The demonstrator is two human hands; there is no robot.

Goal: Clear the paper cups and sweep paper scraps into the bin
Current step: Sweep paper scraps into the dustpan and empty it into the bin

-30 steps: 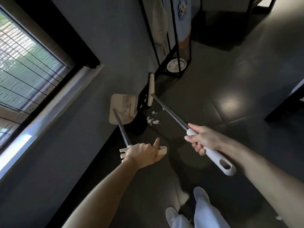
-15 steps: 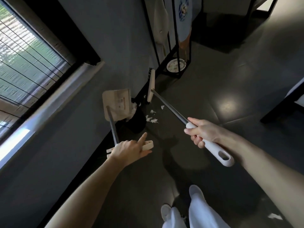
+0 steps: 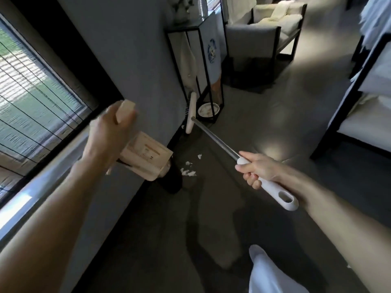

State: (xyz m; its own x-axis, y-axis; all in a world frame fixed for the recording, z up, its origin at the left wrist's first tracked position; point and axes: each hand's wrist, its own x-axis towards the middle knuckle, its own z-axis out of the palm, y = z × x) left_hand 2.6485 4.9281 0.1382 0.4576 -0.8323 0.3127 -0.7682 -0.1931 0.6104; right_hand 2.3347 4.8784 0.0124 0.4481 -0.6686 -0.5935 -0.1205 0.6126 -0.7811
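My left hand (image 3: 110,132) grips the cream handle of a long dustpan and holds it high. The beige dustpan (image 3: 148,158) hangs tipped above a small black bin (image 3: 172,178) at the foot of the wall. My right hand (image 3: 257,169) grips the white handle of a broom (image 3: 213,136). Its metal shaft runs up and left to the cream broom head (image 3: 191,112), which leans near the wall. Several white paper scraps (image 3: 188,171) lie on the dark floor just right of the bin.
A black metal rack (image 3: 198,66) with hanging cloths and a white dish (image 3: 208,109) at its base stands against the wall. A grey armchair (image 3: 260,37) sits beyond it, and a bed frame (image 3: 351,102) on the right. A window (image 3: 31,89) is on the left.
My left hand has lifted the dustpan from near the floor up over the bin. The view has tilted up, showing more of the room. The broom has stayed in about the same place.
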